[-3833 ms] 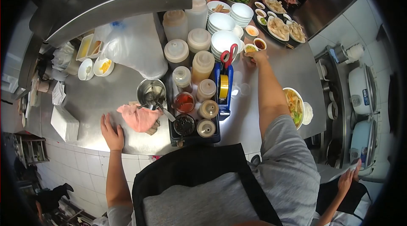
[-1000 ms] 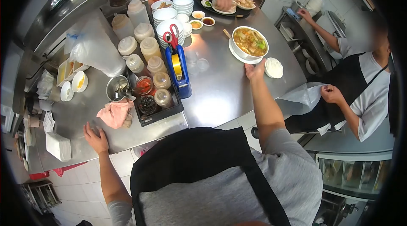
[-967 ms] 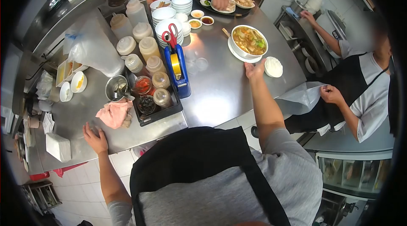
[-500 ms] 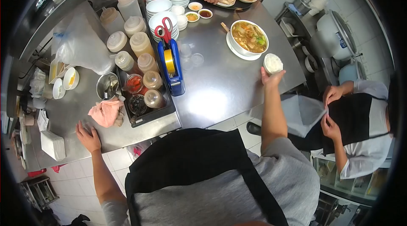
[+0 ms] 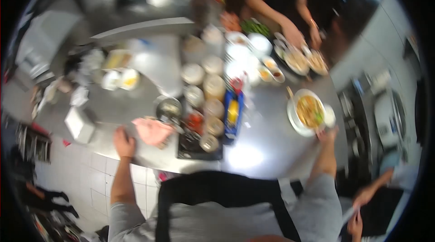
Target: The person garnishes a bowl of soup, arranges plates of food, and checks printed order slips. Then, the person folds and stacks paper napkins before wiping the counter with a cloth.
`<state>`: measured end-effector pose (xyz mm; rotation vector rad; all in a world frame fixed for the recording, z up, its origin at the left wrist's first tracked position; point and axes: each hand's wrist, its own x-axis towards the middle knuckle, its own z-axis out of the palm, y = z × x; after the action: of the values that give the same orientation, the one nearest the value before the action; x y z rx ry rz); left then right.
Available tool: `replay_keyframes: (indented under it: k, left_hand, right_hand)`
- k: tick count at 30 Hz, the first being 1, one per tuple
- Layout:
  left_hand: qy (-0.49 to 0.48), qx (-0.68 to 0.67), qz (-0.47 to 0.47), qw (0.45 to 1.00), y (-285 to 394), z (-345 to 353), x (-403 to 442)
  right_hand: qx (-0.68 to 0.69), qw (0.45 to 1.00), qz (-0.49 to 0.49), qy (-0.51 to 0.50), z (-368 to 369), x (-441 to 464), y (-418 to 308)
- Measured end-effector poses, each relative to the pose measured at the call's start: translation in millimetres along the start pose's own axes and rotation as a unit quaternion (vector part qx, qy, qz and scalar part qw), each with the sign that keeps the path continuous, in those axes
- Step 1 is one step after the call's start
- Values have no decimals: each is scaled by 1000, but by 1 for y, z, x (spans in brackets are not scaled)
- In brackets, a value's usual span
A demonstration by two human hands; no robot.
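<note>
My right hand (image 5: 328, 134) is at the right part of the counter, its fingers around the near side of a small bowl of white rice (image 5: 330, 116). Blur hides the exact grip. Right against the rice, on its left, stands a large white bowl of soup (image 5: 310, 111) with vegetables, on a white saucer (image 5: 295, 123) with a spoon handle (image 5: 290, 91) sticking out. My left hand (image 5: 123, 143) rests open on the counter's front edge, holding nothing. Just right of it lies a crumpled pink cloth (image 5: 153, 131).
A black tray (image 5: 199, 150) of bottles and jars stands mid-counter beside a blue tape dispenser (image 5: 230, 128). Behind are stacked white bowls (image 5: 238, 63) and sauce dishes (image 5: 277, 75). Across the counter a co-worker's hands (image 5: 294, 38) handle plated food (image 5: 297, 62). Another person's hands (image 5: 362, 196) are at lower right.
The view has shifted and blurred. My right hand has brought the rice bowl close beside the soup bowl. My left hand stays on the counter edge, its fingers closer together.
</note>
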<state>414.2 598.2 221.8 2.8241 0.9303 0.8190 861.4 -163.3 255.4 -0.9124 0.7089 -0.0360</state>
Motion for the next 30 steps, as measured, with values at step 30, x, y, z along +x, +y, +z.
replay_keyframes:
  k: [30]
  left_hand:
    - [75, -461, 744, 478, 238, -442, 48]
  right_hand:
    - [-72, 871, -483, -53, 35, -267, 144]
